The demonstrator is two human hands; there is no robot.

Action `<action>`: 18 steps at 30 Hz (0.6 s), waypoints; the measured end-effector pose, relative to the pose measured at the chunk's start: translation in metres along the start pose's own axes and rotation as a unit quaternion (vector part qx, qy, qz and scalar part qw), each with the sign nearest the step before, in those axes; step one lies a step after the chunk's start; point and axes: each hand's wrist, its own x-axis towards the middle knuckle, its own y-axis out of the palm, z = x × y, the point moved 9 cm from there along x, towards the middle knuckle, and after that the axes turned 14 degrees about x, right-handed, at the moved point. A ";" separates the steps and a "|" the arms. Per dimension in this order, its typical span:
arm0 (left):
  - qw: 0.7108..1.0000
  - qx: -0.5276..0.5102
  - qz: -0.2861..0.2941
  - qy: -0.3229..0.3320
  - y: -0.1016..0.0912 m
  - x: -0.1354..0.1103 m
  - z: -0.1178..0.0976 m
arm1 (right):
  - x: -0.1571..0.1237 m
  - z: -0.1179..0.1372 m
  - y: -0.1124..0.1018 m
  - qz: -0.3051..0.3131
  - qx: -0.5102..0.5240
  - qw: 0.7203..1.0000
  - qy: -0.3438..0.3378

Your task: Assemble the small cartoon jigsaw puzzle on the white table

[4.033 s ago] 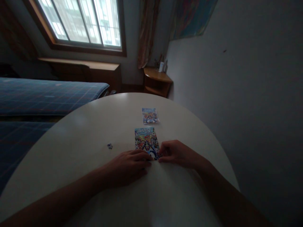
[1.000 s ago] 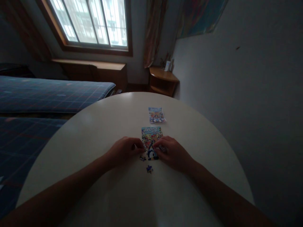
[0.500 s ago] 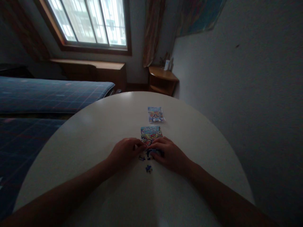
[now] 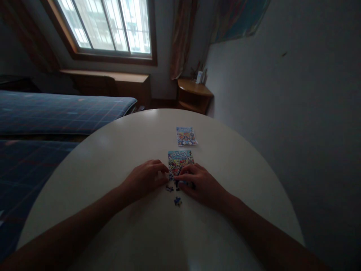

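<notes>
My left fingers [image 4: 161, 166] gape at the puzzle's [image 4: 181, 160] eight o'clock; right fingers [image 4: 187, 176], can't tell (likely light, stiff; pinch edges).

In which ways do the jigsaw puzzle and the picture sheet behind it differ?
The jigsaw puzzle lies nearer the person; the picture sheet lies farther off and looks smaller. The right hand partly covers the jigsaw puzzle; the picture sheet is uncovered. Both lie on the white table with similar colourful pictures.
</notes>
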 end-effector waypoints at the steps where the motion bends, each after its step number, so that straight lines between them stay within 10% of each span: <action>1: 1.000 0.001 -0.004 0.007 0.000 0.000 0.000 | 0.000 0.000 0.000 0.000 -0.002 1.000 0.000; 18: 0.996 0.023 -0.084 0.020 0.014 0.007 0.007 | -0.002 0.003 -0.001 -0.009 -0.019 1.000 -0.014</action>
